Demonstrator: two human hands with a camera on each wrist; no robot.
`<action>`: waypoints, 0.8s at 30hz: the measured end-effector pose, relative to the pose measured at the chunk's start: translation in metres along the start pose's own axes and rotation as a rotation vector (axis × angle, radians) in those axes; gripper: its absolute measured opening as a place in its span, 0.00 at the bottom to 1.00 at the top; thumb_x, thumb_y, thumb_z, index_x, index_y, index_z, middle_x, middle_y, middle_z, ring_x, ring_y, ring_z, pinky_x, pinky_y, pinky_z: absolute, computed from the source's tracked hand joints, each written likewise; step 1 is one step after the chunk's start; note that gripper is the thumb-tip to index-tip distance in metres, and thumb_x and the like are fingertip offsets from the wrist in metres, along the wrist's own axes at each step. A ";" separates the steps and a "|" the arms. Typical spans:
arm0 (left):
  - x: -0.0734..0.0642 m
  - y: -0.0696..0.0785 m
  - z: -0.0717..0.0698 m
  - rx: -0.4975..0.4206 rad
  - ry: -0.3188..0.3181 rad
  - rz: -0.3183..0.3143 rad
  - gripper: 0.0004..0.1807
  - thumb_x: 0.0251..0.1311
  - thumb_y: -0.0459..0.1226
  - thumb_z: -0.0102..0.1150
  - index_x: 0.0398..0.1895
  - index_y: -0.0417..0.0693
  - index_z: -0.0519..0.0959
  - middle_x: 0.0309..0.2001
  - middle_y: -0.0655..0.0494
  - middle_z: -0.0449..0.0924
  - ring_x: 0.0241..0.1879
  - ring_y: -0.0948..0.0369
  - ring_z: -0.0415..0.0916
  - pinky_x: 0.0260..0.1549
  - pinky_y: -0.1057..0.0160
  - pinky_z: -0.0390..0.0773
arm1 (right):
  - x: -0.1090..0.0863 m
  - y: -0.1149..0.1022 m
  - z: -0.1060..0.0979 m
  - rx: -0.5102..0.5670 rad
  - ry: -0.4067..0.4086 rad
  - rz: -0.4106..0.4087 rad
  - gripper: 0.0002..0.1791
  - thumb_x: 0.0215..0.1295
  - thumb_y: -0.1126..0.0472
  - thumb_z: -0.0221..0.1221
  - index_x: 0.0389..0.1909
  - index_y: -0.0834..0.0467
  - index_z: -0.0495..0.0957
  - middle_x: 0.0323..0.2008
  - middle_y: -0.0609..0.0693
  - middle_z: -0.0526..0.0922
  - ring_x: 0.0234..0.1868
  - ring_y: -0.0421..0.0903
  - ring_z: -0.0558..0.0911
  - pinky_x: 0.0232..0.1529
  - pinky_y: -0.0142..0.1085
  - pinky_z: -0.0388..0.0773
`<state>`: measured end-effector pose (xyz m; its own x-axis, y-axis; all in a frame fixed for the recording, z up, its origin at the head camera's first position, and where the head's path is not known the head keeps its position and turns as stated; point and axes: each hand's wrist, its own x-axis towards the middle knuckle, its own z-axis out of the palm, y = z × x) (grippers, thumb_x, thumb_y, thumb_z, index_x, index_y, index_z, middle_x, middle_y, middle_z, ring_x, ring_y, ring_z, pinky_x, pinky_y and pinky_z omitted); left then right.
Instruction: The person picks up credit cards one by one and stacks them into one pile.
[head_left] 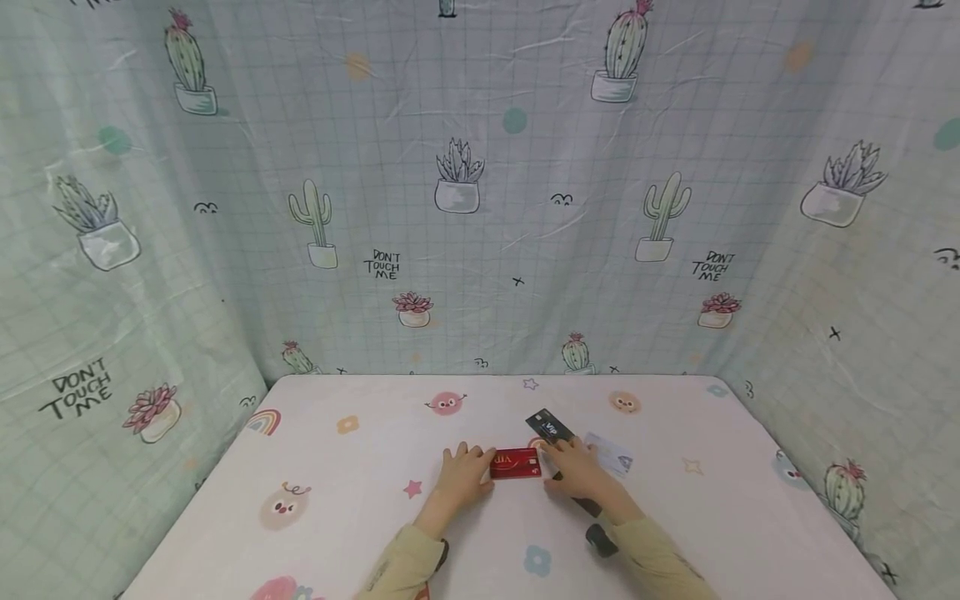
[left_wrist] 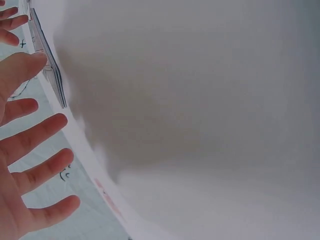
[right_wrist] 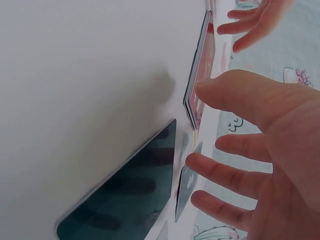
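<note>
A small stack of cards, topped by a red VIP card [head_left: 516, 463], lies flat between the two hands. Its layered edge shows in both wrist views. My left hand [head_left: 463, 478] is at the stack's left end, fingers spread and thumb against the cards [left_wrist: 50, 70]. The right hand [head_left: 579, 472] reaches in from the other side, its thumb at the stack's edge [right_wrist: 197, 75] and its other fingers extended. Under and beside this hand lie a black VIP card [head_left: 549, 424], a pale silver card [head_left: 611, 454] and a glossy dark card [right_wrist: 120, 192], partly hidden by the hand in the head view.
The table is spread with a white cloth [head_left: 337, 475] printed with small figures. Cactus-patterned curtains [head_left: 480, 250] close off the back and both sides. A black wrist device [head_left: 600, 540] sits beside the right cuff.
</note>
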<state>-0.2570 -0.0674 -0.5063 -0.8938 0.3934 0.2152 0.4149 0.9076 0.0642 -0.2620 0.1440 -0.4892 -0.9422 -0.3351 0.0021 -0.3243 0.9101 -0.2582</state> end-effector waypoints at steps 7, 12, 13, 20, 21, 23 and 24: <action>-0.003 0.010 -0.010 -0.043 0.028 0.037 0.26 0.47 0.45 0.64 0.51 0.51 0.72 0.42 0.53 0.77 0.42 0.57 0.68 0.45 0.47 0.67 | -0.006 0.003 -0.002 -0.053 0.016 0.003 0.35 0.48 0.50 0.63 0.58 0.58 0.66 0.49 0.58 0.73 0.50 0.57 0.67 0.52 0.65 0.54; -0.004 0.016 -0.013 -0.050 0.053 0.067 0.25 0.47 0.46 0.63 0.50 0.52 0.72 0.42 0.54 0.77 0.41 0.58 0.67 0.43 0.50 0.68 | -0.010 0.004 -0.001 -0.056 0.045 -0.003 0.34 0.48 0.50 0.63 0.56 0.58 0.67 0.46 0.56 0.74 0.48 0.55 0.67 0.52 0.64 0.55; -0.003 0.017 -0.013 -0.045 0.057 0.072 0.24 0.47 0.46 0.63 0.50 0.52 0.72 0.42 0.55 0.77 0.41 0.58 0.67 0.42 0.51 0.68 | -0.011 0.004 -0.001 -0.057 0.050 -0.005 0.34 0.48 0.50 0.63 0.57 0.58 0.67 0.46 0.56 0.74 0.48 0.55 0.67 0.52 0.64 0.55; -0.002 0.022 -0.015 -0.027 0.082 0.102 0.24 0.47 0.47 0.63 0.49 0.54 0.73 0.41 0.56 0.77 0.39 0.60 0.66 0.38 0.56 0.66 | -0.018 0.005 -0.002 -0.045 0.058 0.004 0.34 0.48 0.50 0.63 0.57 0.58 0.67 0.48 0.56 0.74 0.49 0.55 0.67 0.53 0.64 0.54; -0.002 0.023 -0.015 -0.024 0.082 0.106 0.24 0.47 0.47 0.63 0.48 0.54 0.73 0.41 0.56 0.77 0.39 0.60 0.66 0.38 0.56 0.66 | -0.019 0.006 -0.002 -0.040 0.056 0.007 0.34 0.49 0.50 0.63 0.57 0.58 0.67 0.49 0.56 0.73 0.49 0.56 0.67 0.53 0.64 0.54; -0.002 0.025 -0.015 -0.012 0.080 0.115 0.23 0.47 0.47 0.64 0.48 0.54 0.73 0.42 0.56 0.77 0.39 0.60 0.66 0.38 0.56 0.66 | -0.021 0.007 -0.003 -0.032 0.051 0.010 0.34 0.49 0.51 0.63 0.57 0.59 0.67 0.49 0.57 0.73 0.50 0.56 0.67 0.53 0.64 0.53; -0.003 0.026 -0.016 -0.006 0.079 0.121 0.23 0.46 0.47 0.64 0.48 0.54 0.73 0.42 0.56 0.77 0.39 0.60 0.66 0.38 0.56 0.67 | -0.022 0.007 -0.003 -0.034 0.047 0.011 0.33 0.49 0.50 0.63 0.57 0.58 0.67 0.50 0.57 0.73 0.50 0.56 0.66 0.53 0.64 0.53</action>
<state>-0.2412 -0.0470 -0.4899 -0.8210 0.4871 0.2978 0.5204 0.8530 0.0392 -0.2437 0.1587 -0.4881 -0.9483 -0.3141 0.0446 -0.3158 0.9216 -0.2255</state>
